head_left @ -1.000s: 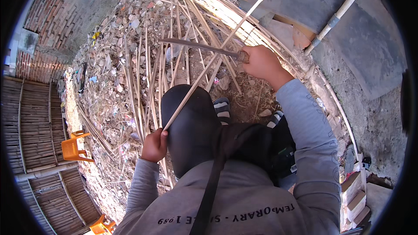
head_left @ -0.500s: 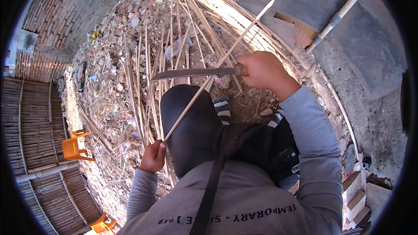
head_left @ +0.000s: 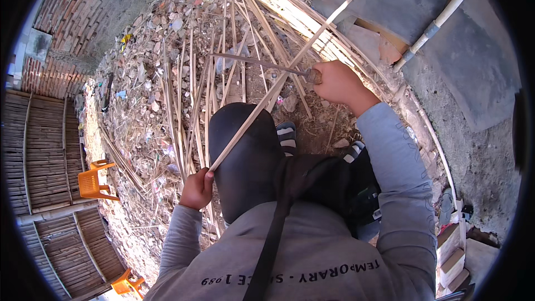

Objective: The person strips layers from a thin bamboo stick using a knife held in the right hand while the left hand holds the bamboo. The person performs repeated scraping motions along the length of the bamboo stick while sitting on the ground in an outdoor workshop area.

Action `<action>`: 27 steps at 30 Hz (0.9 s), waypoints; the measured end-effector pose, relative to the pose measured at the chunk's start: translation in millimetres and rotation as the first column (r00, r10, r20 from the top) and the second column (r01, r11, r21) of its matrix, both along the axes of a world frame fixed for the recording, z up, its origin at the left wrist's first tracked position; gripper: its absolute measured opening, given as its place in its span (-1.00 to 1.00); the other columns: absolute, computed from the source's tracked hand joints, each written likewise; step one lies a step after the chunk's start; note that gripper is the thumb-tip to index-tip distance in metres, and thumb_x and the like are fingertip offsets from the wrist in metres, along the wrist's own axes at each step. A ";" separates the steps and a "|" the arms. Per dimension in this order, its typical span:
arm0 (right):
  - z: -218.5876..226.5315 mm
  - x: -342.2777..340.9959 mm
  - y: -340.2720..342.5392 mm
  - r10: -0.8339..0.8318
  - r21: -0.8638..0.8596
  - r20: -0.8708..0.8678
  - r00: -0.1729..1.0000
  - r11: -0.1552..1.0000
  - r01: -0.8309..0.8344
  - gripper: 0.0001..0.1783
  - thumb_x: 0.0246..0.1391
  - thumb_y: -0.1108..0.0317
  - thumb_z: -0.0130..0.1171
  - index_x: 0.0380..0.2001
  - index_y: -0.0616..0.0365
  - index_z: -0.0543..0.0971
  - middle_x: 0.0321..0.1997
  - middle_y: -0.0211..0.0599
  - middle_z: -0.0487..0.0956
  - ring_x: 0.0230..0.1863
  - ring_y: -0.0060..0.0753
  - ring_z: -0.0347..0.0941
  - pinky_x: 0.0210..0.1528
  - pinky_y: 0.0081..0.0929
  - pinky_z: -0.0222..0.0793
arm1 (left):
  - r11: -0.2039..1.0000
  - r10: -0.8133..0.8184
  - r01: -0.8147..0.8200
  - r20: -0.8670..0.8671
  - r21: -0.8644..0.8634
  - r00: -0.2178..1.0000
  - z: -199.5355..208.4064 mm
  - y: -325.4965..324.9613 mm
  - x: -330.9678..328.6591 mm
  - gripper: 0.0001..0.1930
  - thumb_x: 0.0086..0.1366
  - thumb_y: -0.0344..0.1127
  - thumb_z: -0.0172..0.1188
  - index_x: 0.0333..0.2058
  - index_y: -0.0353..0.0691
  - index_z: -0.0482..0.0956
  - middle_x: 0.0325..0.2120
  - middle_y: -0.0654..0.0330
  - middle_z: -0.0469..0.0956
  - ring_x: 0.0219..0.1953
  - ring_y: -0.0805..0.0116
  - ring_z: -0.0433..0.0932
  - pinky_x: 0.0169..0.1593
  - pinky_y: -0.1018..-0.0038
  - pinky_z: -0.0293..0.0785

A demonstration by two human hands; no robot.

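Observation:
My left hand (head_left: pixel 197 188) is closed around the near end of a long bamboo strip (head_left: pixel 245 125), which slants over my dark-clad knee up to the far right. In my right hand (head_left: pixel 341 85) is the handle of a machete (head_left: pixel 259 62); its long dark blade points left and crosses the strip close to the handle. The blade shows nearly edge-on, so whether it touches the strip I cannot tell. Below and ahead, several more bamboo strips (head_left: pixel 168 100) lie lengthwise on the littered ground beyond my knee.
A sunlit pile of bamboo strips (head_left: pixel 312 28) runs along the far right, beside dark sheets (head_left: pixel 384 0) and a pale pipe (head_left: pixel 434 25). Orange plastic chairs (head_left: pixel 96 181) stand at left before a bamboo-slat wall (head_left: pixel 44 156). Rubble and litter (head_left: pixel 139 78) cover the ground.
The machete has turned from its flat side to nearly edge-on, its tip swinging farther away from me. The strip has rolled to show a broader face. Both hands keep their hold.

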State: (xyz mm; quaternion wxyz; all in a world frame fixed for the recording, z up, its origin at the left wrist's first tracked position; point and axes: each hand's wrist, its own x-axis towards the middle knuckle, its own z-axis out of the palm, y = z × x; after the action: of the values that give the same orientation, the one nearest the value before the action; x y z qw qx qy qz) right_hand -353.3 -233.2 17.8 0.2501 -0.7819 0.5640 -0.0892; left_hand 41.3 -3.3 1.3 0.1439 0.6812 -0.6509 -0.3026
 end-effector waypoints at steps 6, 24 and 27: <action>20.6 7.0 10.8 0.068 -0.055 -0.056 0.996 0.996 -0.071 -0.56 -0.12 0.27 0.29 -0.09 0.14 0.66 -0.24 0.03 0.67 -0.16 0.13 0.62 -0.05 -0.05 0.53 | 1.000 -0.018 0.017 0.075 0.003 0.997 0.1 9.3 5.7 -0.57 0.54 -0.07 -0.05 -0.40 -0.32 0.48 -0.66 -0.18 0.45 -0.54 -0.31 0.50 -0.48 0.03 0.36; 2.9 -6.5 -2.4 -0.062 -0.088 -0.044 0.997 0.994 0.058 -0.57 -0.09 0.24 0.29 -0.08 0.05 0.64 -0.29 -0.01 0.66 -0.16 0.11 0.62 -0.11 0.00 0.53 | 0.996 -0.029 0.034 0.062 -0.079 0.998 -3.0 -3.5 -4.2 -0.61 0.54 -0.13 -0.01 -0.42 -0.31 0.45 -0.69 -0.16 0.43 -0.57 -0.31 0.48 -0.51 0.03 0.31; 7.9 0.5 7.3 -0.007 -0.159 -0.042 0.999 0.987 0.000 -0.59 -0.08 0.26 0.29 -0.08 0.05 0.64 -0.29 -0.01 0.67 -0.18 0.13 0.61 -0.11 0.00 0.53 | 0.999 -0.001 0.004 0.063 -0.038 0.998 -2.6 2.5 -3.3 -0.61 0.54 -0.14 -0.01 -0.44 -0.31 0.45 -0.68 -0.15 0.42 -0.57 -0.30 0.48 -0.51 0.05 0.30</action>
State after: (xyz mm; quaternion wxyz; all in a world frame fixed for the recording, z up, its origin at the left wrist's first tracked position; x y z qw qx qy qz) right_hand -352.8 -225.9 25.7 0.1750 -0.8001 0.5616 -0.1179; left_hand 38.0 -0.8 -1.3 0.1361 0.6866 -0.6616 -0.2688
